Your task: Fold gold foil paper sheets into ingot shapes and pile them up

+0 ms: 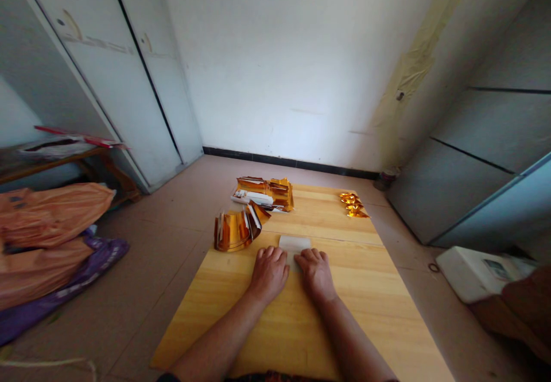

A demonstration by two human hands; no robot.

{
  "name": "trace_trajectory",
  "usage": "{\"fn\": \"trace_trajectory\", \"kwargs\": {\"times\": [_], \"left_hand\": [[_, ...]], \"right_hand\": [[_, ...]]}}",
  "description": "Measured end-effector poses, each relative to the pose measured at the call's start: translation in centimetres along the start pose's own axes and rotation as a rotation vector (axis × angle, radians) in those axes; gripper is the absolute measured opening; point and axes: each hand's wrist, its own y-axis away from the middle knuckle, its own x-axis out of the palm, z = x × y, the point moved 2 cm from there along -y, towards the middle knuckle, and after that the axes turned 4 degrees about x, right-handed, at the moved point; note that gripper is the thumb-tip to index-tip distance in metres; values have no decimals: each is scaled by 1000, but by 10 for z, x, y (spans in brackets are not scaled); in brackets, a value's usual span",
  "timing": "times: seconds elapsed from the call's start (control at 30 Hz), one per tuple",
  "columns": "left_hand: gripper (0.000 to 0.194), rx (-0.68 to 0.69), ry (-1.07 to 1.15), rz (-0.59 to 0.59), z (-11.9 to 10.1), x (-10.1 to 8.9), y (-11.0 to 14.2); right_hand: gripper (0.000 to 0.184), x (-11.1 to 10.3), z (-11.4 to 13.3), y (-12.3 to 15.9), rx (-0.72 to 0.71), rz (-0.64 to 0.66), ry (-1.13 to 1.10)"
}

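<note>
Reading the clock from the small sheet [295, 244], with twelve o'clock pointing away from the wearer, I have it lying on the table [361, 284], pale grey-white, between both hands. Left hand [270, 272] at seven o'clock of it, palm down, fingers bent and close together, tips at the sheet's near-left edge. Right hand [317, 273] at five o'clock, also palm down, fingers curled, tips on the sheet's right side. Both are partly closed; whether they pinch the sheet or only press it flat, I cannot tell from up here. Forearms come in from the six o'clock edge. At ten o'clock, near the left hand, I log a curved stack [235, 230] of gold foil with white edges showing. A second pile [282, 194] of foil sits at eleven o'clock, farther off, with a white piece [255, 197] on its near side. At two o'clock, well apart from the hands, folded gold pieces [353, 205] lie in a short row close to the table's edge. Beyond the table I note a white wall [275, 72] at twelve, a cupboard [142, 84] at eleven, orange bags [51, 215] on the floor side at nine, and a white box [471, 273] at three
</note>
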Motion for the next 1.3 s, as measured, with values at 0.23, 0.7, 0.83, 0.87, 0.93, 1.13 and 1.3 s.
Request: {"fn": "trace_trajectory", "kwargs": {"times": [0.23,0.7,0.83,0.87,0.93,1.13,1.3], "left_hand": [[23,2,-16,5,-1,-2,0],[20,-1,37,23,-1,-3,-2],[19,6,35,17,-1,-4,-2],[18,9,33,14,0,-4,-2],[19,13,33,9,0,-3,-2],[22,10,45,19,1,-2,-2],[24,3,41,24,1,-1,-2]], "right_hand": [[22,-5,-20,4,127,-34,-11],[50,-4,-30,-40,356,56,-61],[50,-7,-26,-52,333,129,-48],[47,-8,-25,-55,321,143,-48],[40,-9,-23,-59,294,170,-45],[24,-8,-22,-68,250,223,-61],[21,-9,-19,-70,208,254,-96]]}}
